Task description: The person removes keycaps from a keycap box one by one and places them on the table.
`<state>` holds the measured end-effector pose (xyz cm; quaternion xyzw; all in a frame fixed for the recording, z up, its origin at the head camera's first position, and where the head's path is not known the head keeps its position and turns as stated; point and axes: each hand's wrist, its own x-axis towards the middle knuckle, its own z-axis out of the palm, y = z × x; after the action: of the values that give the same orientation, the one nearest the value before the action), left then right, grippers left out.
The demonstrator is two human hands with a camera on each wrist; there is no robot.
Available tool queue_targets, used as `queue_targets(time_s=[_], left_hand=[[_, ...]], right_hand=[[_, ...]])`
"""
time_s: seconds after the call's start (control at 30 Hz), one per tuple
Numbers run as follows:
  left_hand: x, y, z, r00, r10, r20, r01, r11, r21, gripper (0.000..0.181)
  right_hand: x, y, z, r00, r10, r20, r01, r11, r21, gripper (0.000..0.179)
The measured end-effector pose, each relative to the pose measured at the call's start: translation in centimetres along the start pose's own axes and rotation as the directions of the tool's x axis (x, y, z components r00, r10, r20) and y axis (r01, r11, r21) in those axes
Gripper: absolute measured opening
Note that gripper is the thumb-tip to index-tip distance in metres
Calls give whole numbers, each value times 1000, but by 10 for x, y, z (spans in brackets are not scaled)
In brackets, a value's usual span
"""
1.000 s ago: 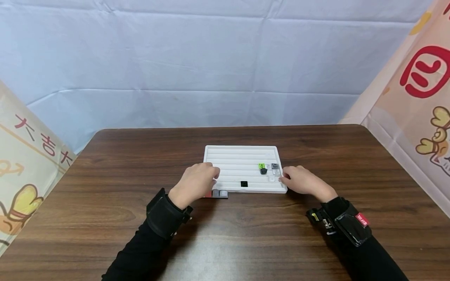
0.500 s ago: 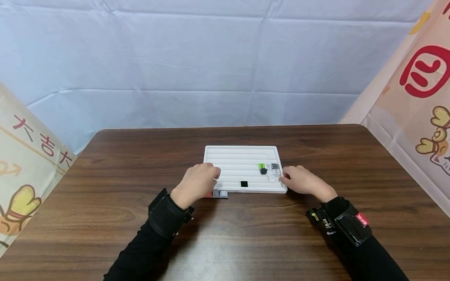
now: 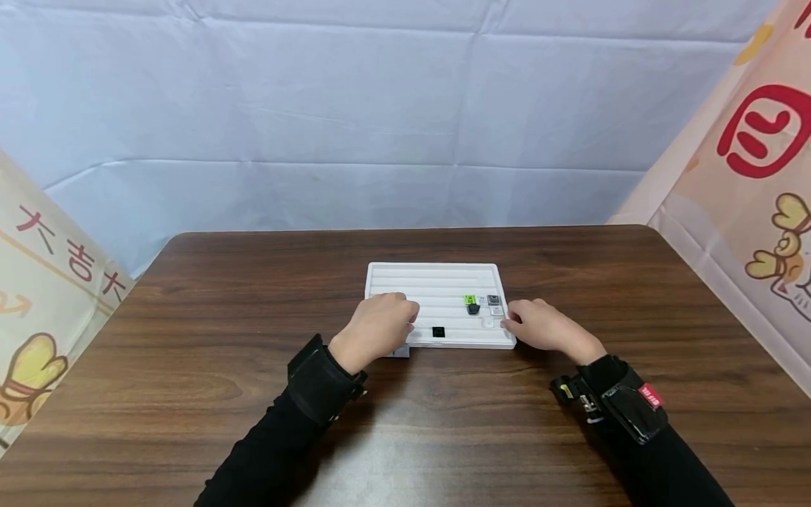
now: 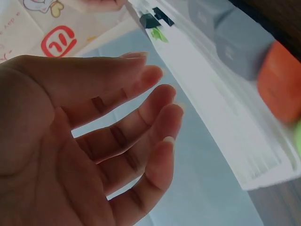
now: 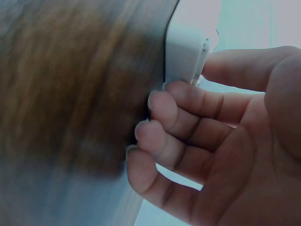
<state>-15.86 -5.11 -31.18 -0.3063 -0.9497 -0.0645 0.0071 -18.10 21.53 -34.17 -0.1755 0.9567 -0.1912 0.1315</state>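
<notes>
**White ridged rectangular tray [image 3: 437, 282] gripped at its right side, left hand [image 3: 380, 324] loose at its near-left corner**

Behind the tray hangs a creased pale-blue cloth backdrop [image 3: 317, 98]. Beneath the tray spreads a dark brown wood-grain table [image 3: 481, 429], the tray lying flat on it. To the tray's right stands a pink printed banner [image 3: 728, 204] with red lettering; to its left, a cream printed banner [image 3: 38, 282]. Two black sleeves [image 3: 253, 451], each with a black wrist strap [image 3: 319, 384], reach toward the tray from its near side.

The right hand [image 3: 545, 325] grasps the tray's right edge, thumb on top and fingers curled against the side. The left hand is released, its fingers loosely bent around nothing visible; whether it touches the tray cannot be told.

Just beside the tray's near edge sit rounded grey blocks [image 4: 244, 42] and an orange block [image 4: 280, 82], mostly hidden from the head camera. On the tray's right half are a bright green square piece [image 3: 469, 299], a dark faceted piece [image 3: 473, 309] touching it, a dark grey square piece [image 3: 493, 299] and small whitish pieces [image 3: 497, 310]. A black square piece [image 3: 438, 332] lies near its front edge.
</notes>
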Motion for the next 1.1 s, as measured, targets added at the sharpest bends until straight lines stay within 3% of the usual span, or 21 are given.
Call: queue_targets(time_s=[0.3,0.63,1.1], left_hand=[[13,10,8,998,59,-39,-57,997,48,17],[26,26,16,999,34,-19,-31,989,145,8],[31,28,24,998,51,-26,-46,988,150,12]], right_hand=[[0,-2,-1,1000,4,1,-4,1000,-3,24],[1,-2,-1,1000,1,-2,-1,1000,-6,23],[1,-2,-1,1000,-2,0,2,1000,-3,23]])
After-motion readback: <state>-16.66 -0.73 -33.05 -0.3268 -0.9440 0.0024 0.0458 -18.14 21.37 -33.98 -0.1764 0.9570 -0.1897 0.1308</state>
